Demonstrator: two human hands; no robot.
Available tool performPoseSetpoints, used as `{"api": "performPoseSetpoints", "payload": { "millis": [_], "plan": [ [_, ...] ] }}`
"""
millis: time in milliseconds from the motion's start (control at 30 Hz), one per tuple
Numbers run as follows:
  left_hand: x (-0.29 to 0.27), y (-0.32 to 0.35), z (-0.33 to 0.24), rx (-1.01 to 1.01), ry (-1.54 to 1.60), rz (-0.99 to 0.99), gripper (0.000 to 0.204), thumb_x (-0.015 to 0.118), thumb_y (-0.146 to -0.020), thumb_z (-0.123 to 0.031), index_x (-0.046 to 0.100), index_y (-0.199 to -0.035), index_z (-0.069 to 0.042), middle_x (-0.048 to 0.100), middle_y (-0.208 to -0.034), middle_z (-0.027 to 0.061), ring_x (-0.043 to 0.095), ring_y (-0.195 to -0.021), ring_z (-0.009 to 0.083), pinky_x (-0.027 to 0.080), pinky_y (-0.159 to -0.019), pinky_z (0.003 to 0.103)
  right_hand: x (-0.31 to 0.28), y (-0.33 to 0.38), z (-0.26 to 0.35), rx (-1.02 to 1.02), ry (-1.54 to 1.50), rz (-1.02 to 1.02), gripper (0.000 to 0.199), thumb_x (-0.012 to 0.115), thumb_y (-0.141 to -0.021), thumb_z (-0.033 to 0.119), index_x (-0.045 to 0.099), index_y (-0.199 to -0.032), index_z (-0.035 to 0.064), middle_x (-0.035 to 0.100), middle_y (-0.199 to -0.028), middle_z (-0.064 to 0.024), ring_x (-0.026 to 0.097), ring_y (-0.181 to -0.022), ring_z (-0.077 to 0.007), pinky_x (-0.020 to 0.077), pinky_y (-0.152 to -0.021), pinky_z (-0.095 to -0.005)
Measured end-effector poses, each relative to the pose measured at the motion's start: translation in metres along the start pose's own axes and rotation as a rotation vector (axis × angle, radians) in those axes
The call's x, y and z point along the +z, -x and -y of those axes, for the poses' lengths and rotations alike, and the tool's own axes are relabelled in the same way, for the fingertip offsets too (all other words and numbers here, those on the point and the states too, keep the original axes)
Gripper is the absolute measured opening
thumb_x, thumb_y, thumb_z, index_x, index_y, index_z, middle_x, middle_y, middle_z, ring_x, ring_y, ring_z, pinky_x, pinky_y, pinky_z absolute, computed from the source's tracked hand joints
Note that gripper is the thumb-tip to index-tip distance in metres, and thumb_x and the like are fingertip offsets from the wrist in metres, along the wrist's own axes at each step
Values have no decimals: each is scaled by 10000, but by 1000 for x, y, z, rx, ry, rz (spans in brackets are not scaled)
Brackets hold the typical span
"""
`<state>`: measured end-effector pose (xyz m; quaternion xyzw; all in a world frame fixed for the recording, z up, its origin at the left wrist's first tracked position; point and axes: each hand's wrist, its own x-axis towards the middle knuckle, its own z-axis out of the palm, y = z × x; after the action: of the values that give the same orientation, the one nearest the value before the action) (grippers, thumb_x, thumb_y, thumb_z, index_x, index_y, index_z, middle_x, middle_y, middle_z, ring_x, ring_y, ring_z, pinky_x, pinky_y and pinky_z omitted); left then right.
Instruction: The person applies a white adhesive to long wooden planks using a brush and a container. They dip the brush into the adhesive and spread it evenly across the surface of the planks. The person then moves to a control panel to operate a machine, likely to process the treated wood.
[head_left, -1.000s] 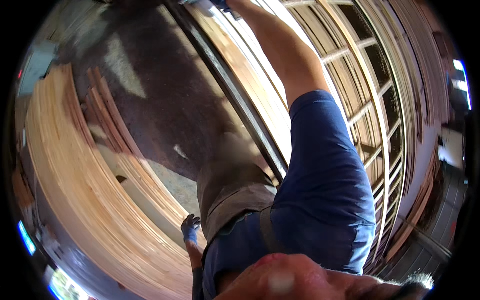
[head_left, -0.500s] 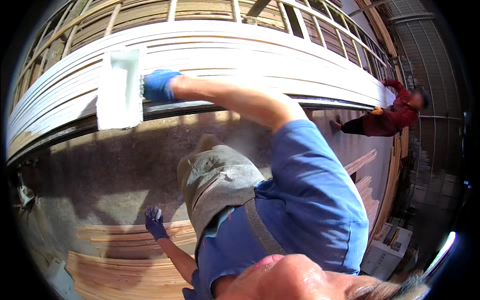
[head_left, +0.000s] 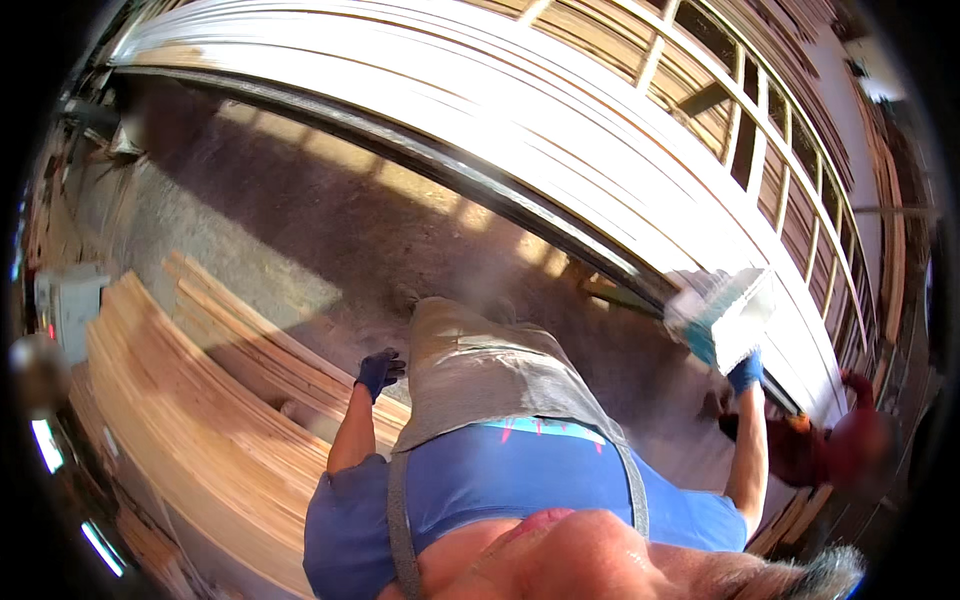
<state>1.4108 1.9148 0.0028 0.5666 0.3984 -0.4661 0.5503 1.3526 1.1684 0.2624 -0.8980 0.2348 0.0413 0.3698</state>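
Observation:
My right hand [head_left: 745, 371], in a blue glove, is closed on one side of a white, crusted open trough [head_left: 738, 310]. The trough is tilted at the near edge of a long row of white-coated strips [head_left: 450, 85], towards their right end. What is inside it, and whether it touches the strips, I cannot make out. My left hand [head_left: 380, 371] hangs low in a dark blue glove. Its fingers are apart and nothing is in it. Bare wooden strips [head_left: 200, 400] lie on the floor beside that hand.
At the right end of the white strips stands a co-worker in red [head_left: 860, 440]. A wooden slatted frame [head_left: 765, 130] runs behind the strips. A light-coloured box [head_left: 72, 310] stands at the left, past the wooden strips. A dark rail [head_left: 480, 195] runs under the strips' near edge.
The trough in my right hand has gone from the left part of the white strips to their right end. My view and body have turned; my left hand stays low and empty.

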Motion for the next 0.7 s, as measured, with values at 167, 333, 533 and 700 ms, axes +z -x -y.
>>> {"api": "performPoseSetpoints", "payload": {
  "millis": [167,333,533,700],
  "plan": [
    [6,-5,-3,59,150,70,362,496,-927,-354,578,-1183,-111,693,-984,101,663,-830,212,495,-744,379,-70,24,-43,40,478,18,389,561,-887,192,550,-1243,34,634,-1143,-161,614,-1038,-214,487,-860,-342],
    [-25,11,12,0,76,-96,389,485,-937,-403,574,-1190,-121,690,-1037,94,668,-836,209,476,-748,368,-45,-30,-51,-11,658,-21,184,571,-837,162,674,-931,42,682,-874,-141,651,-787,-244,486,-713,-412],
    [-62,11,30,-16,247,-133,390,513,-928,-460,603,-1106,-125,706,-963,86,673,-790,190,484,-668,346,99,-131,123,-514,918,-10,133,559,-765,150,654,-694,89,626,-642,-140,624,-638,-327,473,-578,-439],
    [-117,9,45,-33,392,-156,356,535,-919,-457,604,-1069,-141,710,-948,79,674,-716,188,487,-655,349,241,-213,322,-511,658,-72,179,542,-778,177,672,-768,54,642,-737,-209,626,-716,-404,488,-616,-492]
  ]
}}
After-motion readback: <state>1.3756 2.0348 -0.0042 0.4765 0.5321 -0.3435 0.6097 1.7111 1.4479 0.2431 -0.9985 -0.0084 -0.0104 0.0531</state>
